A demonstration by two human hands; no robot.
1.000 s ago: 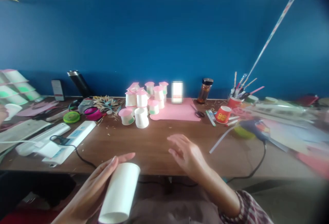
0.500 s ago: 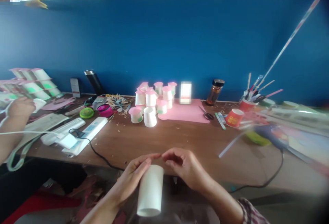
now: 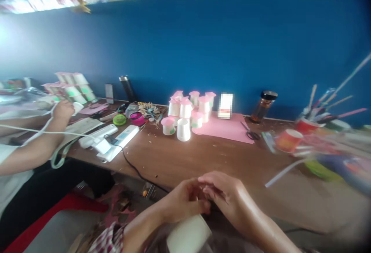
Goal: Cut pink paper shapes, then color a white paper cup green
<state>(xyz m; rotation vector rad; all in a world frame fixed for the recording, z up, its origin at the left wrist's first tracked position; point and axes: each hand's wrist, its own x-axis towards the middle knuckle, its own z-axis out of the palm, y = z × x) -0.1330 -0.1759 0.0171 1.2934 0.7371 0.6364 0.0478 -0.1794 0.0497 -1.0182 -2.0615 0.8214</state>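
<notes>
My left hand [image 3: 187, 202] curls at the top end of a plain white paper cup [image 3: 189, 236], which lies tilted over my lap at the table's front edge. Its thumb crosses just above the cup, and the hand looks closed on it, though the grip is partly hidden. Close against it, my right hand [image 3: 227, 197] has its fingers bent inward, fingertips meeting those of the left. Whatever the right fingertips pinch, if anything, I cannot make out. Farther back on the table stand stacked short white cups with pink paper tops [image 3: 185, 108] and a bare white cup [image 3: 183, 130].
A pink sheet [image 3: 228, 129] bears scissors [image 3: 252, 134]. Right of it are a dark-lidded bottle [image 3: 263, 108] and a red cup [image 3: 289, 141]. At left lie a power strip [image 3: 123, 142] and its black cord. Another person's hand [image 3: 63, 110] holds something white.
The view has swung left, bringing more of the other person in. The paper cup has tipped and sunk lower, and my hands have come together with fingertips overlapping above it.
</notes>
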